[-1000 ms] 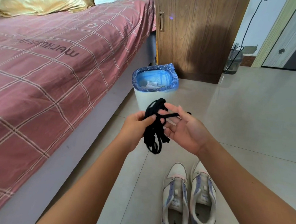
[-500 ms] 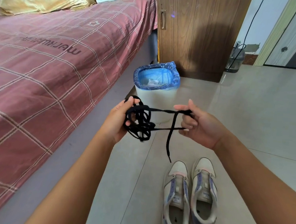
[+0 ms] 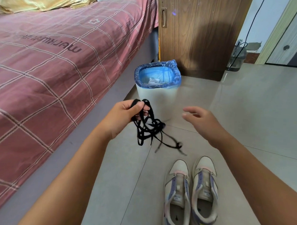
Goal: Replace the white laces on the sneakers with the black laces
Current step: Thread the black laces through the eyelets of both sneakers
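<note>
Right hand released | left hand grips tangled black laces

bedspread — upside-down word, unclear | sneaker tongue labels — illegible

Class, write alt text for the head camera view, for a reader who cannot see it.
A person's left hand grips a tangled bunch of black laces above a tiled floor, while the right hand hovers open beside it. A pair of unlaced sneakers sits below, a lined bin behind.
</note>
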`<state>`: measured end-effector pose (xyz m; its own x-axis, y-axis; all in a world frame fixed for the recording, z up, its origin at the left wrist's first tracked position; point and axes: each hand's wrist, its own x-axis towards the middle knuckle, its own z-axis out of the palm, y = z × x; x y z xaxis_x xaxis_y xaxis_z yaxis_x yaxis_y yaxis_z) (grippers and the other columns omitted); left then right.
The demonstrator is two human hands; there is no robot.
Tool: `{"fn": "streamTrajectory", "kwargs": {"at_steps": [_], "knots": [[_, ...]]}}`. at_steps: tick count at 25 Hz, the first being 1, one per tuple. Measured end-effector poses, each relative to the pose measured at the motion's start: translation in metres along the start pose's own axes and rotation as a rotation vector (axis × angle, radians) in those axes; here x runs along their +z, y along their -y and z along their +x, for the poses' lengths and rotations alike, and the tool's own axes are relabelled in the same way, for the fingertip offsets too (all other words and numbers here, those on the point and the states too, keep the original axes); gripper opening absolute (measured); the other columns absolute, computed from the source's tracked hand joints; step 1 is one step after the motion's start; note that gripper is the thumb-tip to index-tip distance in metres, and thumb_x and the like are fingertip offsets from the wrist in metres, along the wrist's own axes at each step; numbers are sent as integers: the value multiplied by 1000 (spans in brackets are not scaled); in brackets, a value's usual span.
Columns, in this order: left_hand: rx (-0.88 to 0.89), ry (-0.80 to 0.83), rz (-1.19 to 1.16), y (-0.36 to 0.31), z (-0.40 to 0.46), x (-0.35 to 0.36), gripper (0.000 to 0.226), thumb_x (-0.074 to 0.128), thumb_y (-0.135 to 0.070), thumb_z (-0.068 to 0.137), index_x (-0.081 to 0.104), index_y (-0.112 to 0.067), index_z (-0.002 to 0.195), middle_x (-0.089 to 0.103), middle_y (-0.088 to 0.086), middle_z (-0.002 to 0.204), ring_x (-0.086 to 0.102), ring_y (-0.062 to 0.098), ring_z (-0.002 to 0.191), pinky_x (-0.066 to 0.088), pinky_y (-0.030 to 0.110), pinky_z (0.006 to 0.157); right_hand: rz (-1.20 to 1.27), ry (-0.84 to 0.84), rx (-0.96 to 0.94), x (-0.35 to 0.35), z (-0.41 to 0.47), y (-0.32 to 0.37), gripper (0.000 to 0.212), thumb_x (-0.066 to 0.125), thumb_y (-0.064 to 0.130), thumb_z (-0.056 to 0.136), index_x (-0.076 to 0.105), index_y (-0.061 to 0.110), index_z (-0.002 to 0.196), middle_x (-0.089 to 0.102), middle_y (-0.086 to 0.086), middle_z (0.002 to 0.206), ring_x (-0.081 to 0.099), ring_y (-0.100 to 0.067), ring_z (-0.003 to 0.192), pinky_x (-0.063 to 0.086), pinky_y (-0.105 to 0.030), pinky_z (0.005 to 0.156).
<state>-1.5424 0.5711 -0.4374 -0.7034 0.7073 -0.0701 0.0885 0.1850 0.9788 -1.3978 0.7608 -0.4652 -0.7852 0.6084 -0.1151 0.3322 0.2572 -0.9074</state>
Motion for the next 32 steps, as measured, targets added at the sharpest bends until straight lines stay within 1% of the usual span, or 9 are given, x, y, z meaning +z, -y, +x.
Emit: {"fn": "streamTrajectory", "kwargs": {"at_steps": [3,5,7,16,18,23,26,29,32], "knots": [[32,180,-77,-16,3,11,26,50,-24,95,73,-22,83,69,-3,79,66,14,73,53,26,69,60,269,-150,22,-2,27,61,71,19,82,46,26,136,50,11,126,44,-1,119,35,-20,95],[94,236,4,-23,4,16,26,51,-25,96,74,-26,83,66,-4,76,62,11,68,51,20,63,204,368,-212,32,0,39,39,68,7,82,57,18,118,60,8,100,55,-5,100,43,-27,95],[127,174,79,-28,5,14,30,50,-23,97,72,-25,76,62,-6,69,55,10,56,44,18,53,262,329,-204,34,0,49,7,59,4,88,62,9,91,54,1,70,55,-10,69,48,-35,84],[-42,31,73,-23,-3,-19,30,58,-24,91,57,-12,64,39,-4,50,28,11,42,26,24,48,1079,72,149,-9,26,38,24,35,1,96,52,9,82,32,3,48,27,-7,40,36,-18,43],[-41,-51,85,-26,-2,-21,26,62,-20,89,57,-10,65,46,-2,53,30,12,41,25,25,48,1006,3,186,-25,31,28,27,32,0,96,54,8,83,32,2,50,28,-8,40,36,-21,44],[54,-56,70,-37,0,-6,22,59,-23,92,65,-10,75,53,-9,46,30,5,36,21,14,40,-181,190,115,-33,13,6,42,56,9,88,53,18,129,55,-3,99,52,-12,83,41,-22,71],[102,87,114,-44,7,18,16,63,-25,89,72,-18,78,56,-4,52,33,7,39,24,13,38,94,425,-24,-16,8,30,55,65,23,85,46,34,135,56,13,126,53,5,107,38,-23,91],[112,178,134,-44,13,37,19,61,-24,91,66,-13,76,57,7,55,33,8,38,25,14,37,182,550,-168,2,9,49,16,65,26,87,65,21,103,69,9,87,63,-1,83,47,-23,80],[81,142,144,-40,16,32,21,60,-26,91,63,-15,73,58,6,58,35,8,36,25,14,36,215,435,-176,4,11,47,20,60,21,91,62,2,84,46,4,55,43,-10,56,47,-27,69]]}}
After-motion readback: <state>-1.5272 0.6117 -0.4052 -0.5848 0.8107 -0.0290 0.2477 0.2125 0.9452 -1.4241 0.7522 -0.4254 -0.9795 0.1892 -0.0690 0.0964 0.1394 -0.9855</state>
